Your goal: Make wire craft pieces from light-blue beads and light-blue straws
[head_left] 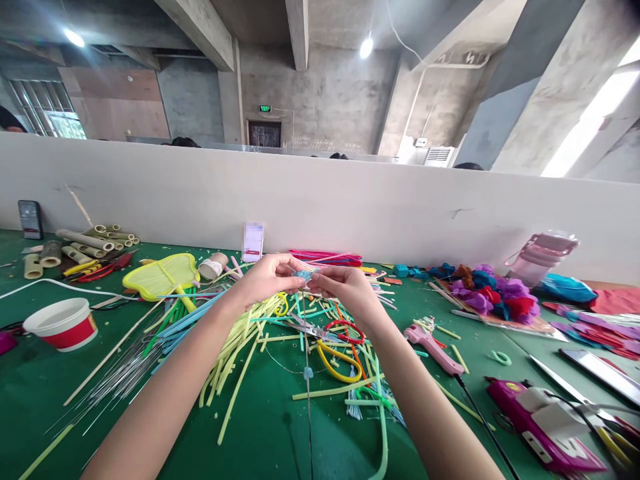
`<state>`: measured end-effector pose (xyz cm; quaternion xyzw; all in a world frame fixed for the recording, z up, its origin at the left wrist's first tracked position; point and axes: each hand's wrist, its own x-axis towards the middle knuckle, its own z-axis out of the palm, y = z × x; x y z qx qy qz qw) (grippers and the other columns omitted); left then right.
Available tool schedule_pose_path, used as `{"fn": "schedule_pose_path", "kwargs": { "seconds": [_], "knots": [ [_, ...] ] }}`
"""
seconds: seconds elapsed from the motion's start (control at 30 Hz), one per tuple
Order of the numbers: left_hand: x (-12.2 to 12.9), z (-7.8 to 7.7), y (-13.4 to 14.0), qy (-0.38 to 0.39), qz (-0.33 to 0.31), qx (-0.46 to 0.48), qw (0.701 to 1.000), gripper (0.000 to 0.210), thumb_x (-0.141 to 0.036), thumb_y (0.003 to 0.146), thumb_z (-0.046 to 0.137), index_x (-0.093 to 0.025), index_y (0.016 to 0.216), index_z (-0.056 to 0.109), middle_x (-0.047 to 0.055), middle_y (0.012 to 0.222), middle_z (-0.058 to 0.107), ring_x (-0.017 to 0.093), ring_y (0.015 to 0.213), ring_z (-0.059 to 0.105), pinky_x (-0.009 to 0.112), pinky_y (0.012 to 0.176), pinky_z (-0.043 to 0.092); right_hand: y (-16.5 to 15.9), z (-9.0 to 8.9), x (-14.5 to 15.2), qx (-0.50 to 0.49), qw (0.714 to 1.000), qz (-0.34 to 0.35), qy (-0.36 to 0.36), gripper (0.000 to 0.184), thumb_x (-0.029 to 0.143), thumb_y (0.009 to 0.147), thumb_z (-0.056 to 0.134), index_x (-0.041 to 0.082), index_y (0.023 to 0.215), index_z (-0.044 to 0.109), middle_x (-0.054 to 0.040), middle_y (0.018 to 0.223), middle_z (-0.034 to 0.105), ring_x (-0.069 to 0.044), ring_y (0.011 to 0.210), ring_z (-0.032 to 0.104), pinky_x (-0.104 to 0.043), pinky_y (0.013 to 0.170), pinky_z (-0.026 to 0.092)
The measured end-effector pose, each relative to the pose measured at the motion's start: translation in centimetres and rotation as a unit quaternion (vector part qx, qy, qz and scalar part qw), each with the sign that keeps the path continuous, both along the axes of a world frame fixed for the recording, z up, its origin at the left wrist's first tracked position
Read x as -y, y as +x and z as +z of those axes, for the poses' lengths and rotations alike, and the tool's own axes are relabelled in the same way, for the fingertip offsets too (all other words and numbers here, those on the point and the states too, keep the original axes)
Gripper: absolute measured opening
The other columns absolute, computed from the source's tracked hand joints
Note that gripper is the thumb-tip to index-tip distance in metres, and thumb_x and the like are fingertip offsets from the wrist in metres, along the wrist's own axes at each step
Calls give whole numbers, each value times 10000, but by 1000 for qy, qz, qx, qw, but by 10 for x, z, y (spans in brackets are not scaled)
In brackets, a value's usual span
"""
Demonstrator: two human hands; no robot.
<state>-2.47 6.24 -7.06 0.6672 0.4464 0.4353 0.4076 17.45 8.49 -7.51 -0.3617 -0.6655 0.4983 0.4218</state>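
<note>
My left hand [273, 277] and my right hand [345, 285] meet in front of me, above the middle of the table. Between their fingertips both pinch a small light-blue flower-like piece [304, 274], partly covered by the fingers. A thin dark wire [307, 340] runs down from it toward my body, and a second small light-blue piece [308, 373] sits partway along. Below my hands lie scissors [340, 379] with red and yellow handles, among yellow-green strips [240, 340] of fuzzy or tubular material. I cannot tell exactly how the piece joins the wire.
A pink glue gun [434, 348] and a magenta power strip [545, 427] lie to the right, with cables. At left stand a paper cup [64, 325] and a yellow fan-shaped piece [163, 277]. A phone [253, 242] leans on the white partition [320, 200]; a pink bottle [543, 257] stands right.
</note>
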Motion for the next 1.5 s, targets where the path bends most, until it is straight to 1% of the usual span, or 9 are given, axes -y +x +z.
{"fn": "schedule_pose_path", "kwargs": {
  "seconds": [0.2, 0.33, 0.5, 0.67, 0.73, 0.97, 1.2, 1.33, 1.5],
  "knots": [
    [1, -1, 4, 3, 9, 3, 1000, 359, -385, 741, 829, -166, 982, 679, 75, 907, 735, 212, 850, 706, 362, 778, 564, -2, -1, 0, 9, 999, -10, 33, 312, 438, 780, 751, 149, 897, 744, -94, 839, 776, -220, 807, 731, -321, 731, 549],
    [-2, -3, 5, 17, 19, 3, 1000, 338, -379, 719, 842, -159, 925, 690, 67, 876, 728, 206, 820, 699, 347, 743, 564, -3, -2, -2, 9, 998, 4, 55, 288, 396, 707, 804, 173, 871, 722, -74, 885, 772, -233, 860, 730, -342, 786, 565],
    [-3, -2, 7, 15, 21, -1, 1000, 265, -316, 731, 826, -150, 903, 710, 71, 864, 736, 209, 821, 700, 337, 729, 560, -2, -5, -6, 39, 997, -1, 72, 299, 426, 711, 792, 167, 830, 702, -65, 815, 751, -216, 780, 708, -325, 712, 552],
    [-4, -5, 9, 7, 28, 10, 1000, 291, -311, 692, 857, -146, 888, 718, 68, 837, 736, 207, 790, 699, 334, 722, 552, -1, -8, -11, 48, 996, -12, 77, 278, 405, 700, 794, 174, 814, 690, -57, 799, 746, -209, 764, 703, -319, 704, 550],
    [-3, -5, 10, -2, 28, 22, 999, 302, -312, 675, 869, -147, 872, 711, 60, 820, 729, 201, 776, 695, 326, 709, 549, -1, -8, -11, 48, 996, -13, 76, 277, 401, 691, 803, 177, 805, 686, -52, 792, 741, -205, 758, 703, -315, 698, 549],
    [2, 0, 8, -55, 0, 99, 994, 281, -352, 726, 843, -147, 813, 671, 59, 875, 728, 169, 780, 694, 328, 765, 560, -2, -3, -5, 19, 999, 13, 40, 292, 381, 683, 819, 164, 828, 686, -52, 806, 737, -200, 789, 710, -309, 725, 552],
    [-2, -2, 8, -53, 13, 91, 994, 291, -337, 684, 868, -138, 808, 695, 73, 875, 725, 188, 796, 694, 344, 759, 563, -1, -2, -3, 3, 999, 13, 29, 298, 384, 713, 802, 165, 893, 709, -56, 830, 753, -196, 782, 722, -286, 683, 546],
    [-5, -5, 7, -41, 13, 86, 995, 302, -345, 671, 876, -137, 815, 711, 76, 862, 731, 193, 792, 693, 344, 761, 552, -1, -4, -5, 16, 998, -11, 66, 257, 346, 729, 782, 177, 907, 705, -63, 869, 766, -211, 799, 732, -321, 726, 569],
    [-6, -5, 6, -39, 6, 95, 995, 305, -332, 662, 887, -130, 825, 727, 79, 855, 732, 186, 792, 689, 336, 766, 550, -3, -5, -2, 92, 982, -72, 148, 127, 262, 791, 712, 213, 907, 692, -64, 877, 778, -229, 807, 737, -339, 725, 561]
  ]
}}
